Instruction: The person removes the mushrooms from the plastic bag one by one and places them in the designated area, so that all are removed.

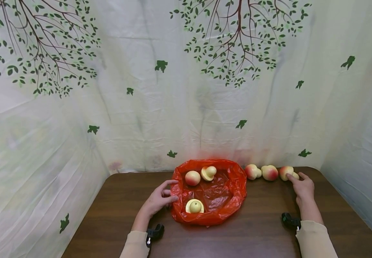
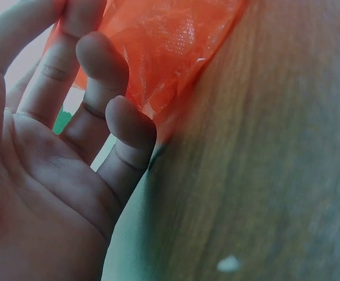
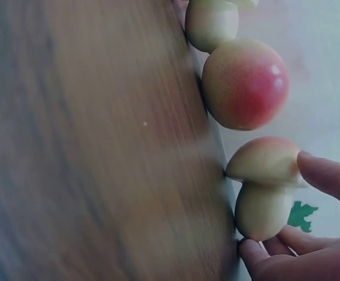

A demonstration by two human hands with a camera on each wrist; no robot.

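Note:
A red plastic bag [image 1: 211, 219] lies spread wide on the table, its rim rolled into a ring. Inside are three model mushrooms: one shows a red and cream cap [image 1: 192, 178], another tips its stem [image 1: 211, 171] up to the right, and the third [image 1: 195, 206] has its stem upward near the front. My left hand [image 1: 160, 197] holds the bag's left rim with thumb and fingers; in the left wrist view its curled fingers [image 2: 102, 61] lie against the red film. My right hand [image 1: 303, 188] grips a mushroom [image 3: 266, 161] between thumb on the cap and fingers at the stem end.
Two more mushrooms, one at the bag's right edge [image 1: 251, 172] and one in the middle [image 1: 270, 173], lie in a row along the back edge of the brown wooden table [image 1: 256, 233]. A leaf-printed white curtain [image 1: 134, 125] hangs behind and on both sides.

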